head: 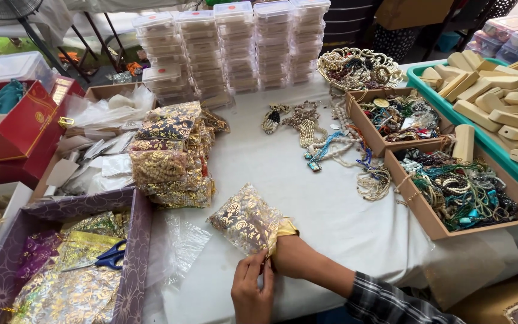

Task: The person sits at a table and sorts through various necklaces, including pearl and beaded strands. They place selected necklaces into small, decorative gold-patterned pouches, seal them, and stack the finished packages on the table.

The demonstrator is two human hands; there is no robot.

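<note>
A sheer pouch with a gold flower print [244, 223] lies on the white table cover [325, 210] near the front edge, with pale beads showing through it. Its yellow mouth points toward me. My right hand [288, 257] grips that mouth, partly hidden by the fabric. My left hand [252, 289] comes up from the bottom edge and pinches the pouch's mouth right beside the right hand.
A pile of similar filled pouches [172, 156] lies left of centre. Stacks of clear lidded boxes [235, 48] stand behind. Cardboard trays of necklaces [460, 192] and a green tray of wooden blocks [499, 102] sit to the right. Blue scissors [110, 258] lie in a purple box [134, 264].
</note>
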